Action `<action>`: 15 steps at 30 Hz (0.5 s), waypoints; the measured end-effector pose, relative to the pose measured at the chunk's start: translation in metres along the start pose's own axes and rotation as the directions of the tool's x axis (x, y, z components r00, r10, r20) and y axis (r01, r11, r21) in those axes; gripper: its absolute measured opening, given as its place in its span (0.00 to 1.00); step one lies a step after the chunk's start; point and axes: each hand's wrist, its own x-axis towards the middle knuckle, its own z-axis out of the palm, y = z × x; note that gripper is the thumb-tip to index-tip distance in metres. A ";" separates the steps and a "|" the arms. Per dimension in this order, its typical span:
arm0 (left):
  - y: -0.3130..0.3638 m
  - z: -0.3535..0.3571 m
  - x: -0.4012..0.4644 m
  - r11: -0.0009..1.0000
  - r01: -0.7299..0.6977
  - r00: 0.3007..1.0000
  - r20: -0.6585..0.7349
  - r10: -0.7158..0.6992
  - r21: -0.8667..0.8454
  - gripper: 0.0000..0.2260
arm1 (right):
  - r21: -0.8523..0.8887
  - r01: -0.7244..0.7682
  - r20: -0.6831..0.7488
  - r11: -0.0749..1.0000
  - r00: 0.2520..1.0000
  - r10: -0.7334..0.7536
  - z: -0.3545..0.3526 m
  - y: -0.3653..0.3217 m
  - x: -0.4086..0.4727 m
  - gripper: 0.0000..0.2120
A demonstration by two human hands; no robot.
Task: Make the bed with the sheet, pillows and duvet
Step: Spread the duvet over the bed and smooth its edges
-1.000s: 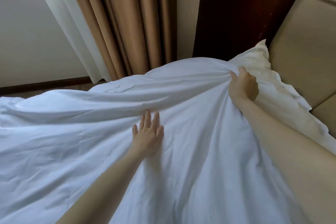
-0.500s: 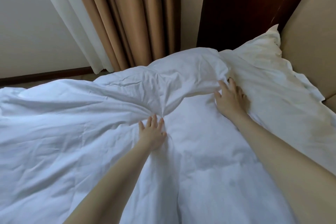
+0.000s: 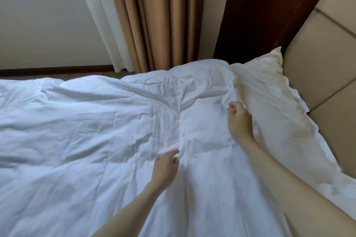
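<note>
Two bare arms reach forward over a bed spread with a white duvet (image 3: pixel 81 140), which covers nearly the whole lower part of the view from the left edge across to the pillows. At the far left a plain pale wall (image 3: pixel 38 15) meets a dark skirting board (image 3: pixel 57 69) low down, and next to it hangs a white sheer curtain (image 3: pixel 100 21) beside tan drapes (image 3: pixel 154 15) that fall to the floor behind the bed. The duvet is rumpled, with a raised crease running down its middle between the arms. The left hand (image 3: pixel 165 167) hovers just over that crease or lightly touches it; its fingers are loosely curled and its grip holds nothing. Farther right and higher up, the right hand (image 3: pixel 238 119) is at the top edge of the duvet where it meets the pillow (image 3: pixel 269 106); its fingers are bent, and whether its grip pinches the cloth or is merely slack cannot be told, since the fingertips are turned away. The pillow is white with a yellowish tint, lies flat against the head of the bed and is partly overlapped by the duvet's bunched upper corner. Behind it stands a dark wooden panel (image 3: pixel 269 5), and at the far right a padded beige headboard (image 3: pixel 327 54) with stitched seams.
</note>
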 end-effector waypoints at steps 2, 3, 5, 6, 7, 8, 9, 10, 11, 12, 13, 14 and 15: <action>0.014 -0.020 -0.028 0.983 0.041 0.998 -0.043 -0.050 -0.180 0.16 | 0.099 -0.041 0.046 0.994 0.998 0.036 -0.017 -0.022 -0.032 0.12; 0.021 -0.031 -0.044 0.968 0.048 0.997 -0.046 -0.061 -0.245 0.15 | 0.135 -0.054 0.068 0.989 0.997 0.045 -0.026 -0.033 -0.049 0.12; 0.032 -0.053 -0.076 0.930 0.051 0.995 -0.062 -0.079 -0.364 0.13 | 0.185 -0.063 0.093 0.981 0.995 0.047 -0.045 -0.054 -0.082 0.11; 0.037 -0.064 -0.092 0.908 0.046 0.993 -0.080 -0.088 -0.416 0.12 | 0.209 -0.062 0.099 0.976 0.994 0.042 -0.055 -0.064 -0.100 0.11; 0.041 -0.075 -0.109 0.888 0.036 0.990 -0.105 -0.095 -0.459 0.12 | 0.237 -0.057 0.100 0.970 0.994 0.034 -0.065 -0.073 -0.117 0.10; 0.046 -0.087 -0.127 0.867 0.023 0.986 -0.132 -0.101 -0.497 0.12 | 0.266 -0.050 0.100 0.963 0.995 0.024 -0.076 -0.082 -0.134 0.09; 0.049 -0.098 -0.145 0.848 0.009 0.982 -0.153 -0.106 -0.529 0.13 | 0.287 -0.045 0.098 0.957 0.995 0.017 -0.085 -0.090 -0.151 0.09; 0.050 -0.108 -0.163 0.830 -0.004 0.979 -0.170 -0.110 -0.558 0.13 | 0.301 -0.040 0.095 0.953 0.995 0.012 -0.095 -0.097 -0.169 0.10; 0.051 -0.117 -0.182 0.812 -0.016 0.976 -0.184 -0.113 -0.584 0.13 | 0.310 -0.031 0.092 0.950 0.996 0.003 -0.104 -0.103 -0.187 0.12; 0.050 -0.126 -0.201 0.798 -0.029 0.974 -0.197 -0.113 -0.602 0.13 | 0.318 -0.022 0.089 0.948 0.996 -0.007 -0.113 -0.108 -0.204 0.13; 0.049 -0.135 -0.219 0.789 -0.044 0.972 -0.210 -0.108 -0.613 0.13 | 0.325 -0.019 0.095 0.946 0.995 -0.012 -0.121 -0.113 -0.221 0.14; 0.047 -0.143 -0.237 0.782 -0.054 0.969 -0.220 -0.108 -0.621 0.13 | 0.331 -0.022 0.109 0.943 0.994 -0.015 -0.130 -0.118 -0.238 0.14; 0.044 -0.151 -0.253 0.776 -0.059 0.967 -0.229 -0.111 -0.629 0.13 | 0.335 -0.026 0.124 0.942 0.992 -0.017 -0.137 -0.123 -0.253 0.14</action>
